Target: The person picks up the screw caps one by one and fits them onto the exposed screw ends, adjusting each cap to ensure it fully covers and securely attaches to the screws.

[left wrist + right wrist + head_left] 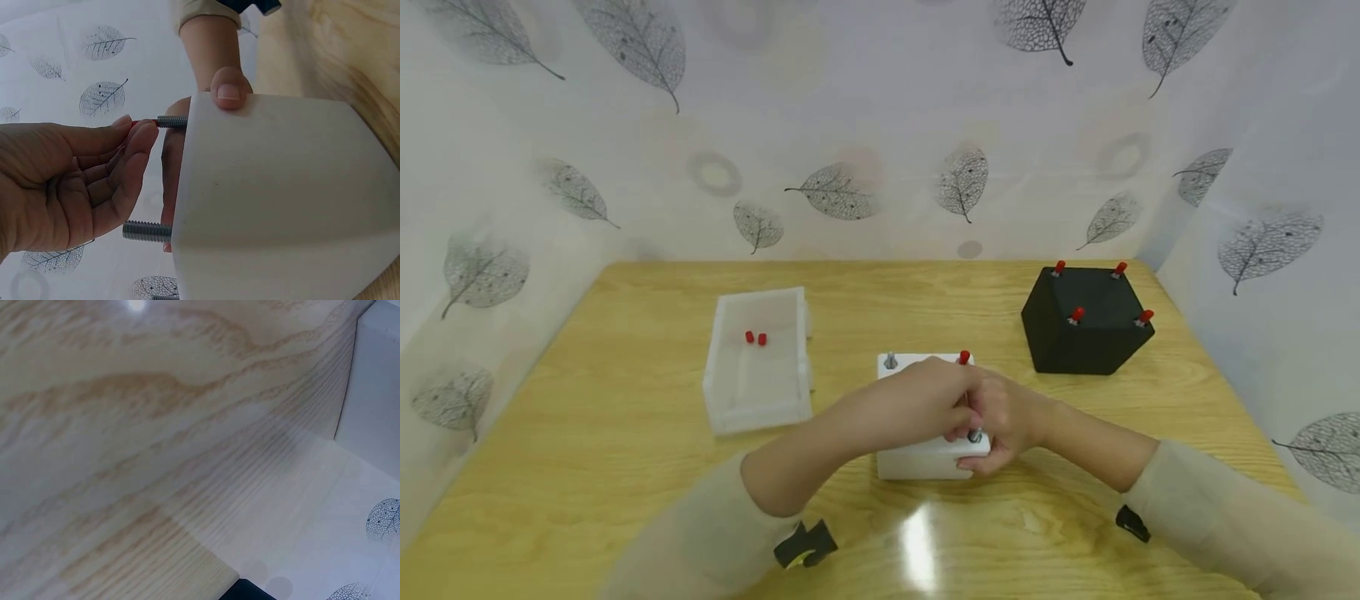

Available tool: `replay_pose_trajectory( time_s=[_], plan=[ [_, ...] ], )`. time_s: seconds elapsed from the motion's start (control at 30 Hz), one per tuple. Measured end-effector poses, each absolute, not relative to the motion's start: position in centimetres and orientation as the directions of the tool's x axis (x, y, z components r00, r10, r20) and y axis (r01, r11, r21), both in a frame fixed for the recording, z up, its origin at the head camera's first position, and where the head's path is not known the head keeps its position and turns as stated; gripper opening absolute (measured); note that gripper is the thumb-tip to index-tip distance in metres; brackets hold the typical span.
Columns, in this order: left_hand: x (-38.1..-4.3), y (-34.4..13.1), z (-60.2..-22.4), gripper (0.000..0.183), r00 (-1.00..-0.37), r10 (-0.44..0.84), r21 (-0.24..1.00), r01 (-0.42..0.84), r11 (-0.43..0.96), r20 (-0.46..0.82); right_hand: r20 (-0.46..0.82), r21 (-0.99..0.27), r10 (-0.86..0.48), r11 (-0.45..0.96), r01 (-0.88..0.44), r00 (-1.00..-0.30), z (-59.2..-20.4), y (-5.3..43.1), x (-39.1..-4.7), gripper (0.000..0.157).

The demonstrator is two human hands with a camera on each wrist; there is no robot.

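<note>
A white box point(925, 463) with upright threaded bolts stands in front of me. My left hand point(925, 398) reaches over its top from the left. Between thumb and fingertip, this hand point(69, 181) pinches a small red cap point(143, 122) at the end of a threaded bolt point(172, 121). My right hand point(1011, 412) grips the box's right side, its thumb point(228, 94) pressed on the front face. One bare bolt point(891, 361) shows at the far left corner; another red cap point(964, 357) sits at the far right. Neither hand appears in the right wrist view.
Left of the white box lies a white tray point(709, 392) with two loose red caps point(756, 338) in it. At the back right stands a black box point(1067, 346) with red-capped bolts on top. Leaf-patterned cloth point(865, 108) encloses the wooden table point(625, 467).
</note>
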State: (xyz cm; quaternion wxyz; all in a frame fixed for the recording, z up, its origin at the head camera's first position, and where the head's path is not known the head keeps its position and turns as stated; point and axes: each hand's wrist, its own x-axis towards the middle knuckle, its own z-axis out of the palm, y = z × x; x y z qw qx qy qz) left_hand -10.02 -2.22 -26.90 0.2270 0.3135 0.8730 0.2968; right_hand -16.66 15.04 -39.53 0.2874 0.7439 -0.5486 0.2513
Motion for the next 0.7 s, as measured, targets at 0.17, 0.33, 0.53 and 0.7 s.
replay_pose_trajectory(
  time_s=[0.17, 0.33, 0.53, 0.7],
  plan=[
    [-9.8, -1.8, -26.7, 0.018, -0.698, 0.688, 0.632, 0.445, 0.635, -0.201, 0.698, 0.137, -0.668, -0.228, -0.964, 0.257, -39.5, 15.0, -16.6, 0.027],
    [-9.2, -1.4, -26.9, 0.024, -0.727, 0.666, 0.536, 0.500, 0.680, -0.166, 0.706, 0.116, -0.677, -0.179, -0.977, 0.208, -39.4, 15.1, -16.5, 0.037],
    [-8.3, -1.2, -27.2, 0.024, -0.743, 0.661, 0.413, 0.574, 0.707, -0.100, 0.693, 0.100, -0.696, -0.168, -0.981, 0.190, -39.3, 15.0, -16.4, 0.033],
    [-8.2, -1.1, -27.4, 0.028, -0.744, 0.660, 0.375, 0.585, 0.719, -0.107, 0.669, 0.012, -0.730, -0.180, -0.984, 0.142, -39.1, 15.1, -16.3, 0.032]
  ],
)
